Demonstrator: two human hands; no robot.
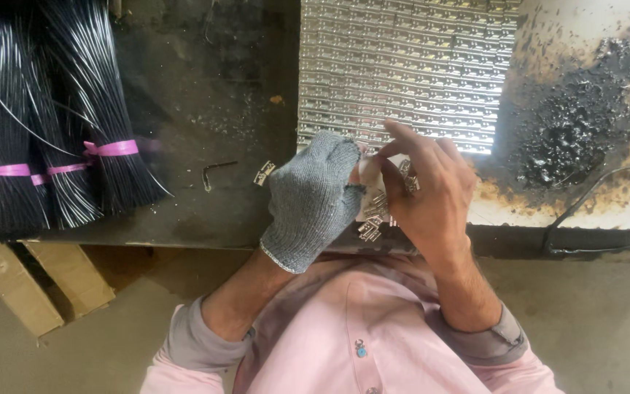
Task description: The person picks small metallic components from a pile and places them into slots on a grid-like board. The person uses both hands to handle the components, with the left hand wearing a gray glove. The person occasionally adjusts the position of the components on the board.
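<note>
Left of the ribbed silvery metal sheet (402, 66), pink-tied black wire bundles (52, 117) lie on the dark desk (213, 87). Below the sheet, the grey-gloved left hand (313, 201) seems closed on small silvery metal clips (373, 215); the bare right hand (432, 190) pinches them.

A workshop: a grimy, soot-blackened metal desk (205, 211), tied bundles of black wire (52, 109), and a sheet of stamped shiny metal clips (402, 66).
</note>
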